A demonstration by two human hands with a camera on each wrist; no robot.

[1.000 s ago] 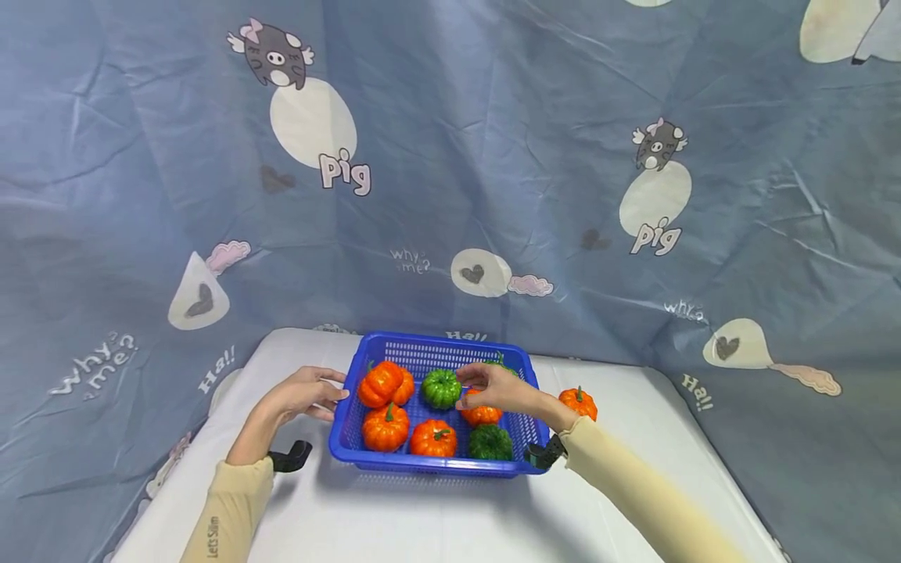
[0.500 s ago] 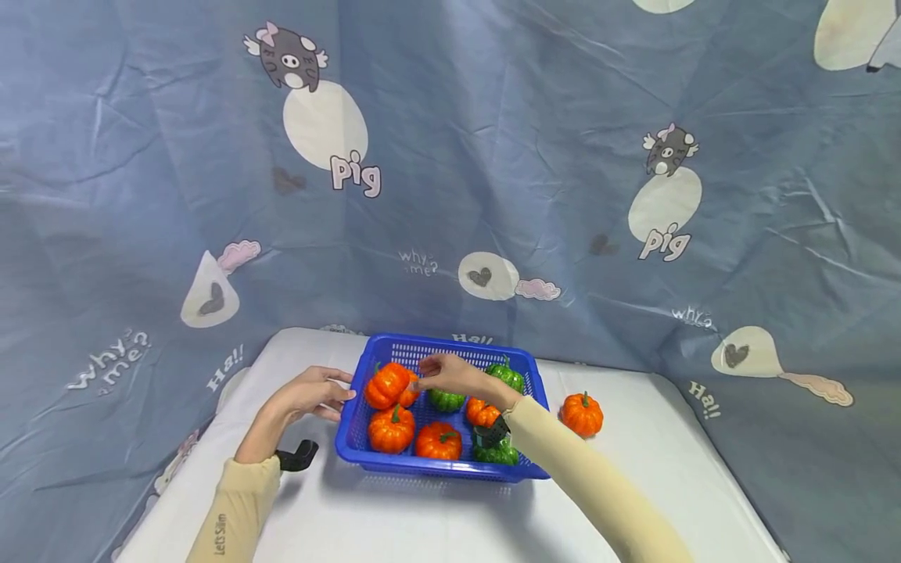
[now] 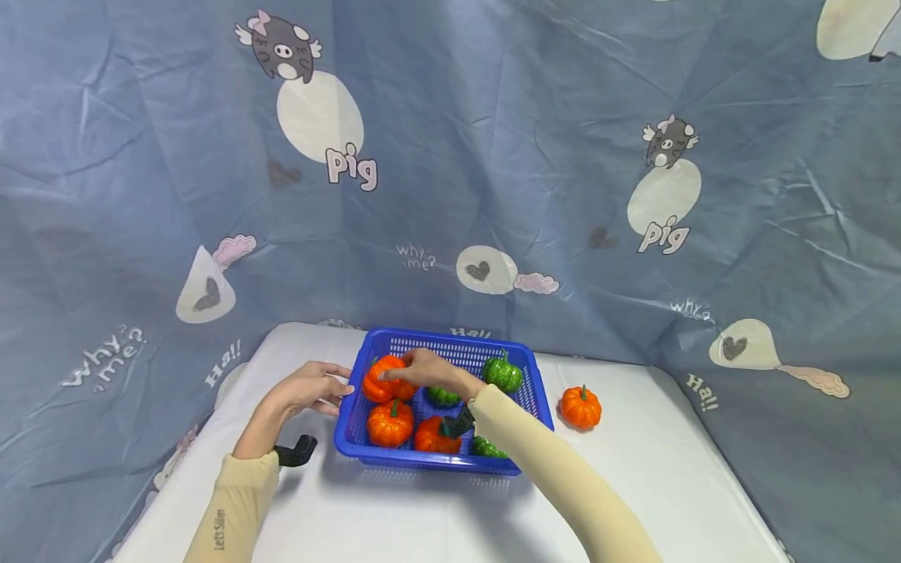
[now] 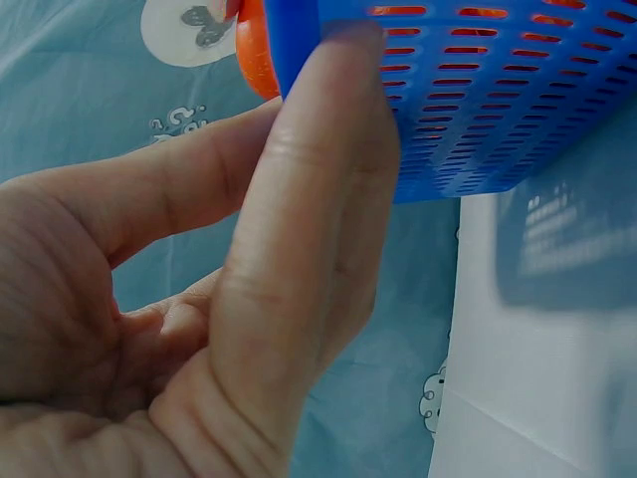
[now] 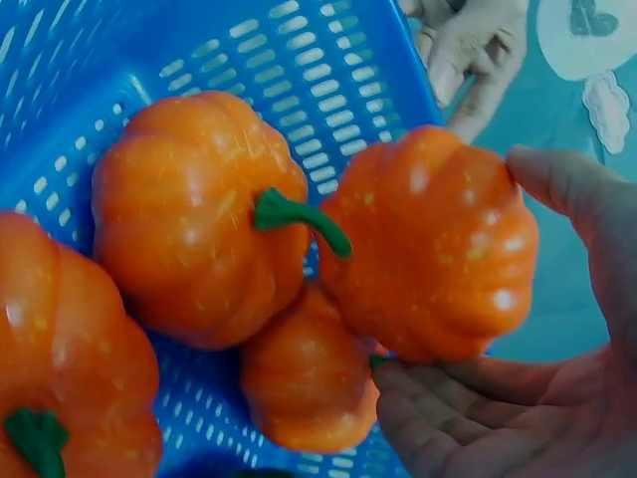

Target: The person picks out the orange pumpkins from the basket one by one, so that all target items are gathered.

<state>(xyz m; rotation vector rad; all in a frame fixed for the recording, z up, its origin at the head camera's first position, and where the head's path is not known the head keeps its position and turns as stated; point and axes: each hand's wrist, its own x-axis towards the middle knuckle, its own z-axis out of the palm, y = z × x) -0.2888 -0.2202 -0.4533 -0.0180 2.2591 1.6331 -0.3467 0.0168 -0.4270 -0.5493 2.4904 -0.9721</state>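
A blue plastic basket holds several orange and green toy pumpkins. My left hand grips its left rim; in the left wrist view, the fingers lie at the rim and outer wall. My right hand reaches into the back left corner and holds an orange pumpkin between thumb and fingers. Beneath that one sits a smaller orange pumpkin, and beside it another with a curved green stem. My right forearm hides part of the basket's right side.
One orange pumpkin lies on the white table to the right of the basket. Inside, a green pumpkin sits at the back right. A printed blue curtain hangs behind the table.
My right hand has moved left across the basket, over the green pumpkin, and has taken hold of the orange pumpkin at the back left. The left hand stays at the rim.
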